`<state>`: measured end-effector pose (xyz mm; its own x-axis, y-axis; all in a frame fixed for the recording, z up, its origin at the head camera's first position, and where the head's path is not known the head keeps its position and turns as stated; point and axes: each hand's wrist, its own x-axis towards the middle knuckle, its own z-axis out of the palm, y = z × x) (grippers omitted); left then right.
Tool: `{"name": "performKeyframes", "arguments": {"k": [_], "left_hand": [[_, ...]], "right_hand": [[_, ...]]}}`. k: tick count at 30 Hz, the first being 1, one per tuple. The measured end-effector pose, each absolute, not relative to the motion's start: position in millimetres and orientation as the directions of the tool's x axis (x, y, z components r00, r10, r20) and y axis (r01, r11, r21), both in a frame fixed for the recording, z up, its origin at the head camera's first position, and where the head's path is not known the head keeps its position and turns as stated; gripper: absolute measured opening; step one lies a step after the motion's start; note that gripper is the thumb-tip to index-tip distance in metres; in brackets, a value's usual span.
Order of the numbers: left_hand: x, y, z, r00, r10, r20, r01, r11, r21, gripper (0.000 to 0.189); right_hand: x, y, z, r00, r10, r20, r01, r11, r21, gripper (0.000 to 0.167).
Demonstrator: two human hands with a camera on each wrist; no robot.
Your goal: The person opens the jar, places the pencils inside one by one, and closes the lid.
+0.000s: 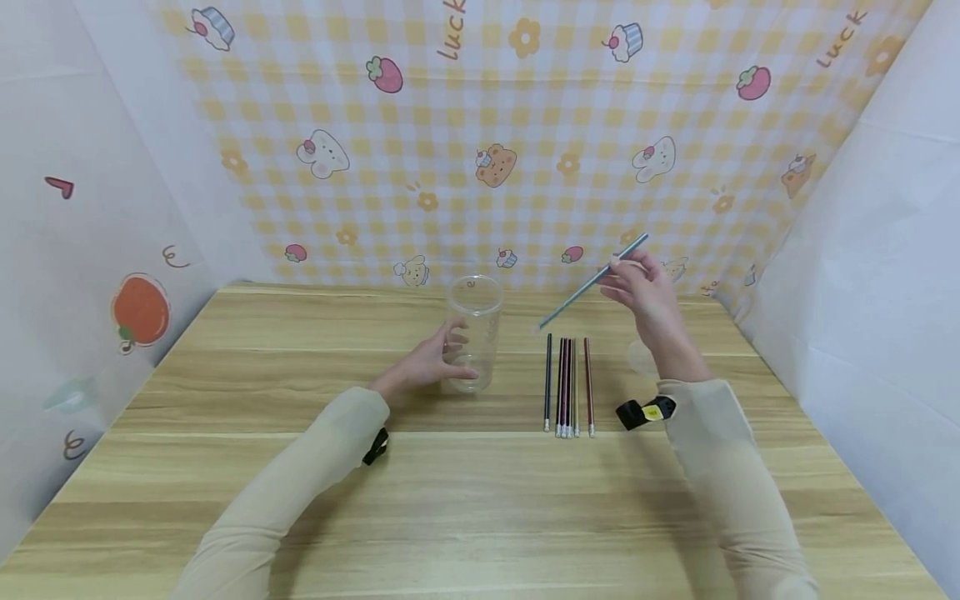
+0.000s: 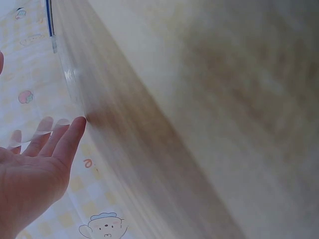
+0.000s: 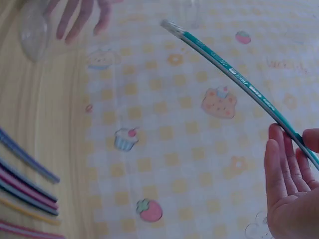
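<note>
A tall clear plastic cup [image 1: 486,333] stands upright on the table, its open rim at the top. My left hand [image 1: 429,360] holds it low on its left side, thumb in front and fingers behind; in the left wrist view the fingers [image 2: 62,142] show through the clear wall. In the air to the right of the cup, my right hand [image 1: 643,292] pinches a teal pencil [image 1: 588,285] near its upper end. The pencil slants down to the left, with its eraser end [image 3: 172,28] lowest and pointing toward the cup. Below it, several pencils [image 1: 567,387] lie side by side on the table.
A clear round lid-like disc [image 1: 640,358] lies on the wooden table [image 1: 480,517], partly behind the right wrist. A yellow checked cloth [image 1: 420,167] hangs along the back edge, with white sheets on both sides.
</note>
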<state>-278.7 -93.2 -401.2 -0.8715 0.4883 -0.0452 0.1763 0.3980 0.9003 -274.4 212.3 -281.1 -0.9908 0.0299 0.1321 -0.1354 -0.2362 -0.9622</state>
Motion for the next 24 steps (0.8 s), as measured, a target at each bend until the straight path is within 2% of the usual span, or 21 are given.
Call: {"name": "performKeyframes", "arguments": {"k": [5, 8, 14, 24], "left_hand": [[-280, -93, -402, -0.875, 0.482, -0.048, 0.173, 0.403, 0.899, 0.082], [-280, -93, -403, -0.876, 0.479, -0.053, 0.166, 0.404, 0.9, 0.082], [-280, -94, -403, -0.874, 0.483, -0.054, 0.173, 0.412, 0.894, 0.081], [-280, -94, -403, -0.873, 0.485, -0.053, 0.163, 0.392, 0.905, 0.08]], "right_hand": [[-270, 196, -269, -0.966, 0.08, 0.244, -0.255, -0.41, -0.876, 0.022], [-268, 186, -265, -0.947, 0.099, 0.304, -0.315, -0.456, -0.832, 0.021], [-268, 167, -267, -0.927, 0.11, 0.358, -0.372, -0.38, -0.847, 0.016], [-268, 140, -279, -0.942, 0.001, 0.335, -0.324, -0.263, -0.909, 0.016]]}}
